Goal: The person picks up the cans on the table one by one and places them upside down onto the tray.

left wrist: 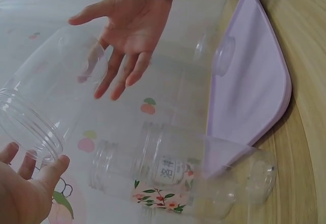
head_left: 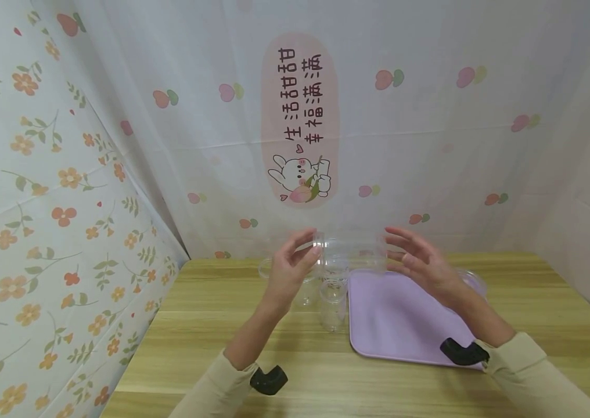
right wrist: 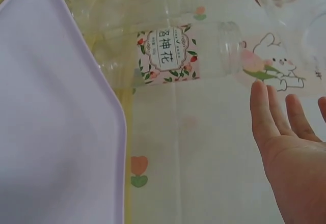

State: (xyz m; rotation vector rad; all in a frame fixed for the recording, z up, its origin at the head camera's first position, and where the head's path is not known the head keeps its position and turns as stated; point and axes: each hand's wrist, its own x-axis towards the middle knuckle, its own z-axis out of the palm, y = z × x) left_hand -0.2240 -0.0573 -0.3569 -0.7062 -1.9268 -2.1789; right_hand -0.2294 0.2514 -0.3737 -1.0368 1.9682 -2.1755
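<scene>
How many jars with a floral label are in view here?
1: the labelled jar stands upright on the table, left of the lilac tray; others could be hidden where the clear jars overlap.

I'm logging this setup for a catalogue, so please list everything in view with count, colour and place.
Table: one, yellowish wood grain, below everything.
Printed cloths: at least two, white, left and behind.
Tray: one, lilac, table's right side.
Held jar: one, clear, above the table.
Labelled jar: one, clear, pink floral label, left of the tray.
Unlabelled jars: at least one, clear, beside the labelled jar; overlap hides the count.
Black wrist pieces: two, black, at the cuffs.
Sleeves: two, cream, lower edge of the head view.
Left hand: one, bare, gripping the held jar's mouth end.
Right hand: one, bare, by its base; contact unclear.
</scene>
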